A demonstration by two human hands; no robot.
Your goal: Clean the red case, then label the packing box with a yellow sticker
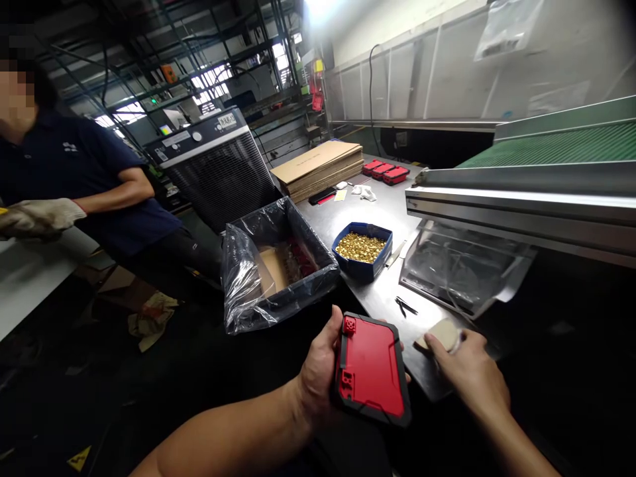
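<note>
My left hand (318,371) grips a flat red and black plastic part (371,368) by its left edge, holding it above the near edge of the steel table (377,205). My right hand (467,368) rests on the table just to the right, fingers closed on a small beige block (444,332). A blue tray of small brass pieces (362,248) stands further back on the table. A carton lined with a clear plastic bag (275,262) sits to its left, with red parts inside.
Black tweezers (405,306) lie near my right hand. A clear plastic sheet (460,268) hangs under a green conveyor (556,149) at right. Flat cardboard (318,169) and several red parts (386,171) lie at the back. A person in white gloves (42,217) stands at left.
</note>
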